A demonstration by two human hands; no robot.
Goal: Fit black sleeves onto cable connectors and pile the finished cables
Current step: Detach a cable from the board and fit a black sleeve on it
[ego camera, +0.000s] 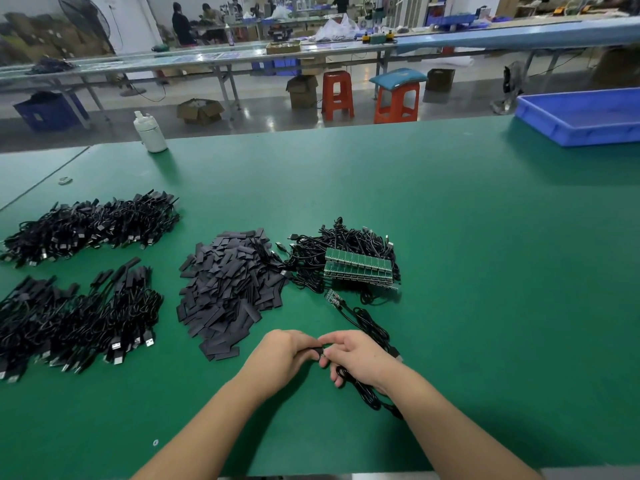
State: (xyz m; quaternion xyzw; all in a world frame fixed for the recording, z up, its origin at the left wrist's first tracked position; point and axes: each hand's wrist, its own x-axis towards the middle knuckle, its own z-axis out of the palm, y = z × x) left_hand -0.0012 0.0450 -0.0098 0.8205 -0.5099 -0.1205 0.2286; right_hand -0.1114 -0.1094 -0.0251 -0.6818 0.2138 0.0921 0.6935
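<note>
1. Head view. My left hand and right hand meet just above the green bench. Left fingers are curled round a small black sleeve; right fingers pinch the end of a black cable, whose slack trails under my right wrist. The connector itself is hidden between my fingertips.
2. Doing it well, as I judge it: keep the sleeve mouth square to the connector, steady the cable close behind the tip, and push straight, no twisting, till seated.
3. Count: one heap of loose sleeves at centre; one tangle of unsleeved cables to its right, with a stack of green circuit boards on it; two piles of finished cables, far left and near left. Individual pieces are too many to count.
4. One blue tray far right; one white bottle at the back edge.
</note>
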